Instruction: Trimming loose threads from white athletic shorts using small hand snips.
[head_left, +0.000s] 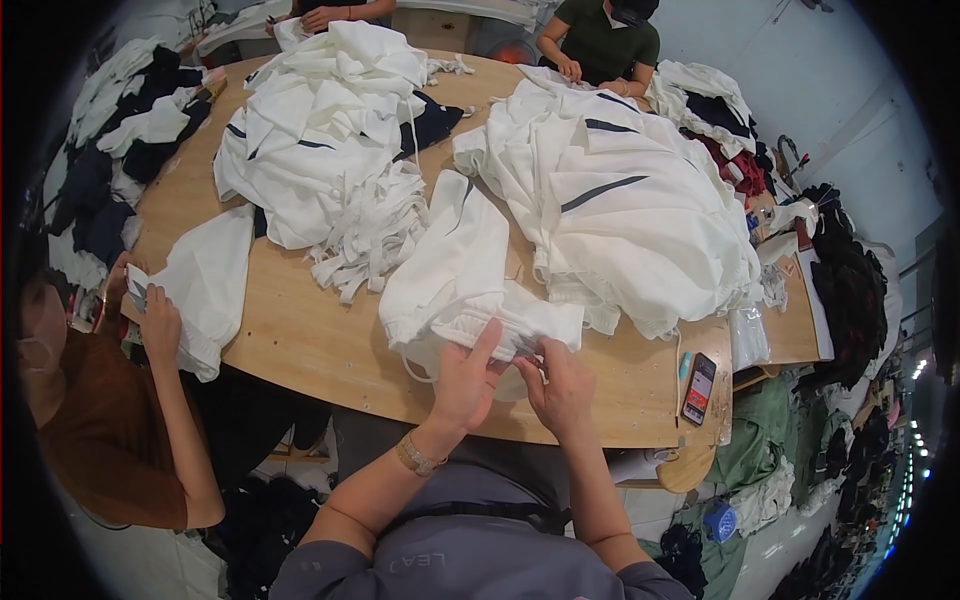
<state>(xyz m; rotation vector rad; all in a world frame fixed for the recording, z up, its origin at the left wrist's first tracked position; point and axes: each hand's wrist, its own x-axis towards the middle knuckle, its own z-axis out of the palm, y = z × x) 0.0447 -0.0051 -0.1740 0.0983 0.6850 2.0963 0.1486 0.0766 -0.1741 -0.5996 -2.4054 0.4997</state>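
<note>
A white garment (450,255) with a thin dark stripe lies across the near edge of the wooden table (310,360). Its gathered, elastic-looking edge is bunched up toward me, and a white cord loops down at its left. My left hand (468,382) is closed on this edge, thumb laid on top of the fabric. Just to the right, the fingers of my right hand (560,390) pinch the same edge. Whether a small tool sits between my right fingertips, I cannot tell.
White garments with dark stripes form big heaps at left (320,120) and right (640,200). Cut white strips (375,225) lie between them. A phone (699,388) and a turquoise pen-like item (685,365) rest at right. Co-workers handle white cloth at left (160,325) and far side (605,60).
</note>
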